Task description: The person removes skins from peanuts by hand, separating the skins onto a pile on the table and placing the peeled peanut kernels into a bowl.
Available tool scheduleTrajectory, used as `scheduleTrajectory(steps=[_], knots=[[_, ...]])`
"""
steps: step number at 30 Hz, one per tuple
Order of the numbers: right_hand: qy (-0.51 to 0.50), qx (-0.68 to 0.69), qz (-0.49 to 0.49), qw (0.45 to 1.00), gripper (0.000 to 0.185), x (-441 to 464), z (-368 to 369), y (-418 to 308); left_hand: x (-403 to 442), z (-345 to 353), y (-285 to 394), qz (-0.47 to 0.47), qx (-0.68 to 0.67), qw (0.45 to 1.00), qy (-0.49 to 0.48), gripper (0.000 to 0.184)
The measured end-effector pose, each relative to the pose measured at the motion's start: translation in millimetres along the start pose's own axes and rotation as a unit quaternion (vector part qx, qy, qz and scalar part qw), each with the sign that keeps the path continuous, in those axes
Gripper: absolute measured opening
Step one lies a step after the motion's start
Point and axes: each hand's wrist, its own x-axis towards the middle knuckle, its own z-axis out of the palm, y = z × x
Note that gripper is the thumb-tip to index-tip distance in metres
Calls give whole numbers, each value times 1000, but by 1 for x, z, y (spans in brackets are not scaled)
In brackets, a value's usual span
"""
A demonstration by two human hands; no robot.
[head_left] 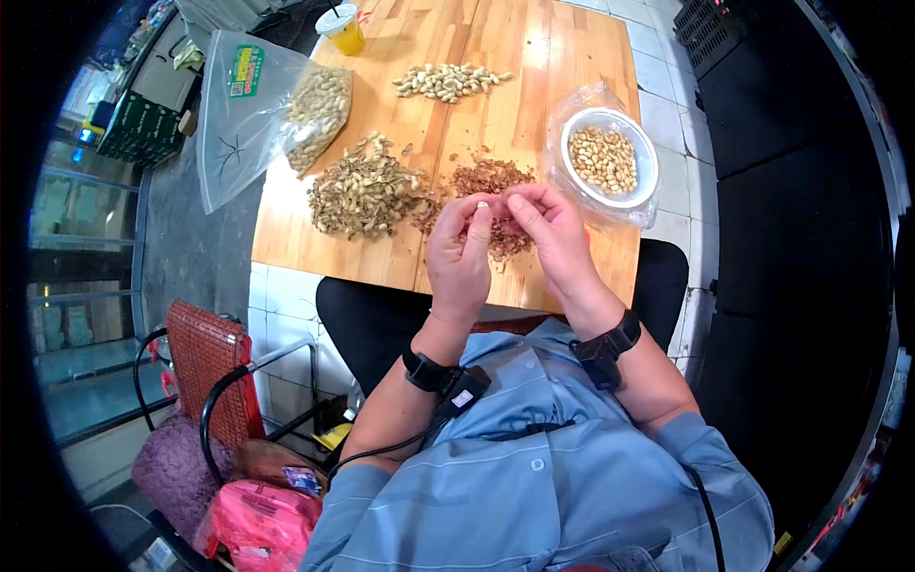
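Both hands meet above the reddish-brown peanut skins (pixel 491 177) near the table's front edge. The fingers of my left hand (pixel 461 250) are pinched, with a small pale piece, perhaps a peanut, at the thumb tip. My right hand (pixel 555 229) has thumb and fingers pressed together beside it; whatever they hold is too small to make out. Left of the skins lies a heap of broken shells (pixel 362 195). Unshelled peanuts (pixel 448 83) form a small pile farther back. On the right, a white bowl (pixel 651 164) with shelled peanuts (pixel 602 159) sits in clear plastic.
A clear plastic bag (pixel 229 129) of unshelled peanuts leans over the table's left edge. Behind it stands a cup with yellow drink (pixel 345 36). A red-brown chair (pixel 205 357) and a pink bag (pixel 262 515) are at the lower left.
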Motion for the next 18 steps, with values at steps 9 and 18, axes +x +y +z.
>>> scheduleTrajectory(steps=[9,18], knots=[[-129,-59,-45,989,34,12,14,16,-5,-2,-15,-70,-45,994,-74,19],[-63,-22,65,996,34,17,-4,27,2,-9,-37,-116,-10,990,-77,15]])
